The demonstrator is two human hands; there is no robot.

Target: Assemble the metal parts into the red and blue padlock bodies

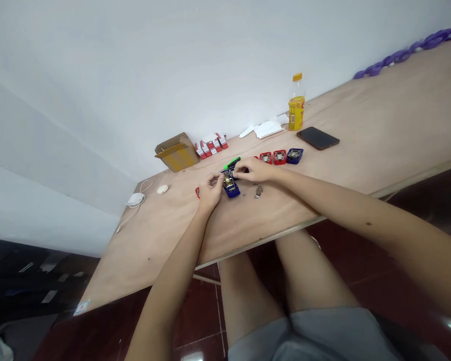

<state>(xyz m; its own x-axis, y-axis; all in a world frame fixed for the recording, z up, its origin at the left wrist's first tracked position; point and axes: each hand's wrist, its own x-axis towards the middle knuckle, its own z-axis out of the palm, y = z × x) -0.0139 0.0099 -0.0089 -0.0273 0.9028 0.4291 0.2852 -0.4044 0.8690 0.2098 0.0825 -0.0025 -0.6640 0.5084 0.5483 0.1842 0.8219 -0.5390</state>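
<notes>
I've got the left hand [210, 191] pinched closed on the blue plastic holder [232, 191], mid-surface [154, 235]. The right hand [254, 169] curls in from the right beside a green-handled screwdriver [231, 163]; I can't tell if that grip is closed. Loose metal parts [258, 191] sit just right, red and blue holders [280, 157] farther off.

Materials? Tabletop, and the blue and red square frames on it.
Tabletop: bare plywood or similar, pale grain, no paint visible. Blue frame and red frame: probably molded plastic, smooth saturated colour. Silvery inserts look metal, too small to confirm.
</notes>
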